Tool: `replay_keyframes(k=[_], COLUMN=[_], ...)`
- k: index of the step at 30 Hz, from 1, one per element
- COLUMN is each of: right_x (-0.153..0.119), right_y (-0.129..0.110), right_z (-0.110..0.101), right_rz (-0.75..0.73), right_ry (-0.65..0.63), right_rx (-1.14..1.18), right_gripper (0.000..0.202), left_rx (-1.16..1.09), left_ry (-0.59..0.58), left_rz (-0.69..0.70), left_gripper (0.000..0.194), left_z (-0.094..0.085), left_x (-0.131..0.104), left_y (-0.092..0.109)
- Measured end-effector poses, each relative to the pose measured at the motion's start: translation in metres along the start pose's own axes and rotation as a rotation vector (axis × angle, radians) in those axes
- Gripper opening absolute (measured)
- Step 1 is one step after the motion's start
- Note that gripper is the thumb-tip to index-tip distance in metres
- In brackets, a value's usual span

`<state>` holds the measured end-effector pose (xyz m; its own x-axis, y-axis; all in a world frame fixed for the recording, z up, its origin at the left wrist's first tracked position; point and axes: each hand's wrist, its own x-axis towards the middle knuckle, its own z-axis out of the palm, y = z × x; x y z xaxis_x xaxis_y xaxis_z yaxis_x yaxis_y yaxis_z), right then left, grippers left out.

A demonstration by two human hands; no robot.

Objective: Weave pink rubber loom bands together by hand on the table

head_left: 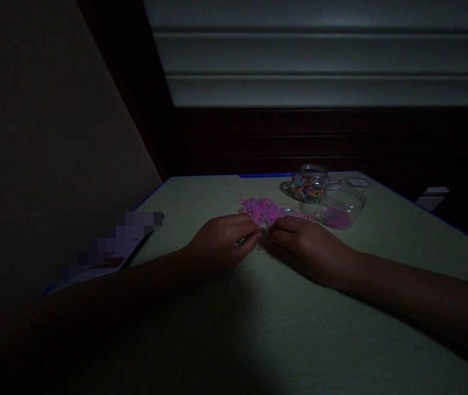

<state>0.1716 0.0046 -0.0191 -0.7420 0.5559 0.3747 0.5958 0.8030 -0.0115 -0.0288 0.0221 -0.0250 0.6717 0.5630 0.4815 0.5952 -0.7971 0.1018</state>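
In dim light my left hand (226, 241) is closed in a pinch, its fingertips meeting those of my right hand (310, 247) over the table. My right hand is also closed, with fingers bent together. A small pale bit shows between the fingertips, too dark and small to name. A tiny ring-shaped piece (259, 247) shows just below them. Just beyond my hands lies a heap of pink and purple small elastic bands (260, 209). To the right of it stands a clear jar (351, 196) with pink bands at its bottom.
Behind is a second clear jar (314, 171) holding multicoloured hair ties (308, 189). A clear round lid (357, 182) lies at its right. The green table (201, 197) has blue edges. A partly blurred flat item (110, 255) lies along the left edge.
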Motion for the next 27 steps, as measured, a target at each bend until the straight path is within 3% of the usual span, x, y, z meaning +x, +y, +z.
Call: replay_keyframes(k=[7,18,27], right_x=[0.001,0.000,-0.003], right_y=[0.000,-0.012,-0.007], right_z=[-0.001,-0.011,-0.006], right_rz=[-0.025,-0.108,-0.001], right_ry=[-0.012,-0.117,-0.070], right_rx=[-0.020,-0.305,-0.246], right_gripper=[0.017,0.015,0.010], left_rx=[0.006,0.009,0.001], left_ry=[-0.009,-0.032,-0.012], left_rz=[0.002,-0.004,0.004], left_gripper=[0.018,0.018,0.018], left_z=[0.000,-0.001,0.000], left_x=[0.000,0.000,0.000], left_y=[0.000,0.000,-0.001])
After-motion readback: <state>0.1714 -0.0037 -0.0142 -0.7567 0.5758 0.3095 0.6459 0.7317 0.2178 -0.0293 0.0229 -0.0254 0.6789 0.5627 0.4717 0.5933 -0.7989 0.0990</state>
